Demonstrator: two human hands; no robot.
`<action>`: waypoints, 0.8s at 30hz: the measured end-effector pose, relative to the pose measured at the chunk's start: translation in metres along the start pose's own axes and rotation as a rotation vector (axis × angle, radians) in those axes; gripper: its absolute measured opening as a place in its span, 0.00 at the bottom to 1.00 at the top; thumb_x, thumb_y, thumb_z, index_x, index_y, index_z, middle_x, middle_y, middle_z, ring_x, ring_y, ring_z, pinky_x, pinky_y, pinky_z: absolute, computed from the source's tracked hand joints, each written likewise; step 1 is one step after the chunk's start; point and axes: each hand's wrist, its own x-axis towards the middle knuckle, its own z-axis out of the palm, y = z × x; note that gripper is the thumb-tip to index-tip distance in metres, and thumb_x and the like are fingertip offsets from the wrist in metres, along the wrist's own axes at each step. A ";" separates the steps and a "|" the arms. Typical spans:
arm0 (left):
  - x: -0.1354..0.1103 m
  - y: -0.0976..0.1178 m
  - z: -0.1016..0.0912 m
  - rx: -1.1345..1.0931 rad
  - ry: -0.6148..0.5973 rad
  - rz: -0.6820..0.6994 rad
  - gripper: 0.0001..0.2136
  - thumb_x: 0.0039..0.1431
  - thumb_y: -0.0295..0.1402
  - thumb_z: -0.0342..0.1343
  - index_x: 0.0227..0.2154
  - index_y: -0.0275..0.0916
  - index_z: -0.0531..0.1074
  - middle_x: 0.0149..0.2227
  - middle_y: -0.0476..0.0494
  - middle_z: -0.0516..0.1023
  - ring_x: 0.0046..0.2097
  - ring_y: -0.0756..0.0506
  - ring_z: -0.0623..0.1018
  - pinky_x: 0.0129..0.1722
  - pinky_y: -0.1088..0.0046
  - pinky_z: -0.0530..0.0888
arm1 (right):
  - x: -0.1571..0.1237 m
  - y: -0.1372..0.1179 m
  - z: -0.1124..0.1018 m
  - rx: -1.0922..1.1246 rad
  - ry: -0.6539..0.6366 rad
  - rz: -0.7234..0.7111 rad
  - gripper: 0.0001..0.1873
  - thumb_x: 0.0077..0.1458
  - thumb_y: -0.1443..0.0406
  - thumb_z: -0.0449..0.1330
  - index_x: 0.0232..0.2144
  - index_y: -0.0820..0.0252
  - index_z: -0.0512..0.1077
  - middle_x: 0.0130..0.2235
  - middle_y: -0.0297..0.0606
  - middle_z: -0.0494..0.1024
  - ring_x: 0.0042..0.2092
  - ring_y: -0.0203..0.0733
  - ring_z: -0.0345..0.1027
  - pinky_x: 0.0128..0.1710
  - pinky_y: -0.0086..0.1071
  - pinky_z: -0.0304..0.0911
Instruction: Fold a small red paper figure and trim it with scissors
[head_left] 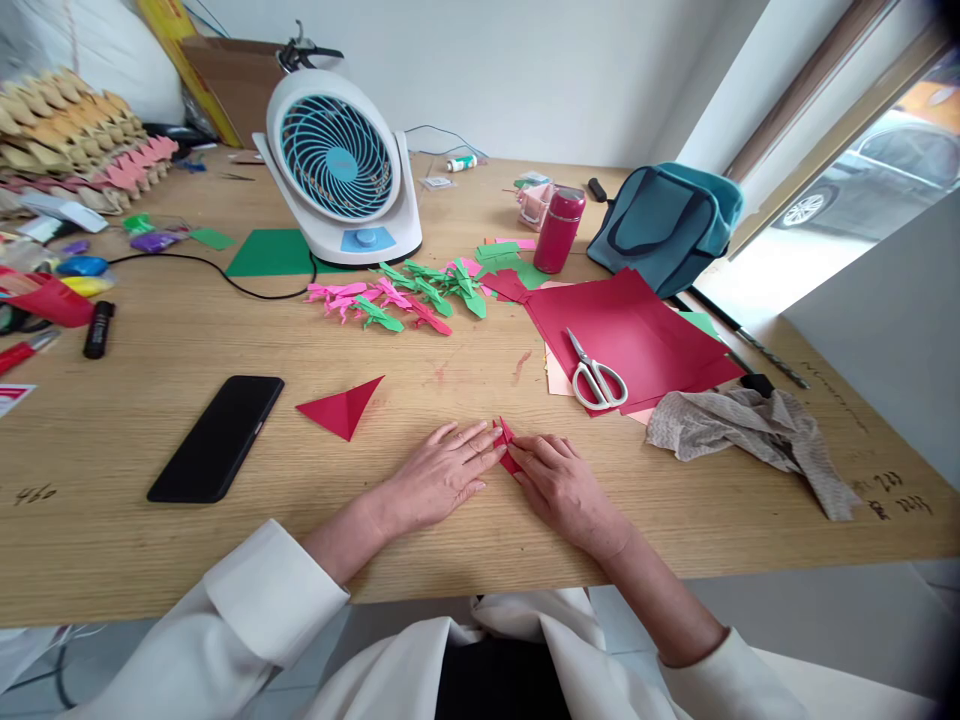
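Wooden bench [675, 520], near edge: left hand [442, 472] and right hand [564, 487] lie flat, each grip unclenched, fingertips pressing a small folded red paper [508, 446] between them. Left of the grip: phone [216, 437], red triangle [341, 408]. Beyond, to the right: scissors [596, 375].

We see only a tip of the red paper [505, 433]; our fingers [478, 456] cover the rest, so we cannot tell its shape.
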 end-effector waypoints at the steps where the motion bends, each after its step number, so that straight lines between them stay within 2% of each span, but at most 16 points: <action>1: 0.000 0.000 0.000 0.001 -0.006 0.001 0.25 0.68 0.33 0.47 0.66 0.43 0.54 0.69 0.44 0.54 0.68 0.41 0.55 0.65 0.59 0.53 | 0.000 0.000 0.000 -0.002 0.001 0.001 0.16 0.66 0.66 0.51 0.54 0.62 0.68 0.52 0.48 0.74 0.50 0.51 0.66 0.48 0.46 0.65; 7: -0.002 0.001 0.004 0.002 -0.007 -0.024 0.27 0.68 0.34 0.47 0.67 0.39 0.50 0.70 0.43 0.52 0.69 0.42 0.54 0.66 0.60 0.51 | 0.000 0.000 0.002 -0.002 -0.005 0.010 0.18 0.66 0.66 0.51 0.57 0.61 0.66 0.52 0.47 0.74 0.49 0.50 0.66 0.47 0.46 0.65; 13: 0.000 0.001 0.001 0.006 -0.035 -0.039 0.25 0.68 0.35 0.48 0.66 0.39 0.53 0.70 0.42 0.52 0.69 0.41 0.54 0.66 0.59 0.52 | 0.000 0.000 0.002 -0.016 -0.028 0.005 0.19 0.67 0.66 0.51 0.58 0.61 0.65 0.52 0.48 0.73 0.49 0.50 0.65 0.48 0.46 0.64; 19: 0.003 0.008 -0.005 0.058 -0.049 -0.067 0.24 0.68 0.37 0.47 0.65 0.40 0.56 0.69 0.44 0.54 0.68 0.40 0.56 0.64 0.55 0.55 | 0.003 -0.002 0.001 -0.042 -0.035 0.025 0.17 0.66 0.66 0.52 0.56 0.60 0.67 0.51 0.46 0.73 0.48 0.49 0.65 0.47 0.44 0.63; 24: 0.003 0.015 -0.009 0.101 -0.060 -0.094 0.27 0.66 0.43 0.50 0.64 0.39 0.58 0.68 0.42 0.57 0.68 0.36 0.57 0.63 0.51 0.56 | 0.005 -0.004 -0.002 -0.135 -0.082 -0.011 0.18 0.64 0.68 0.54 0.55 0.61 0.68 0.50 0.48 0.74 0.47 0.50 0.65 0.45 0.44 0.63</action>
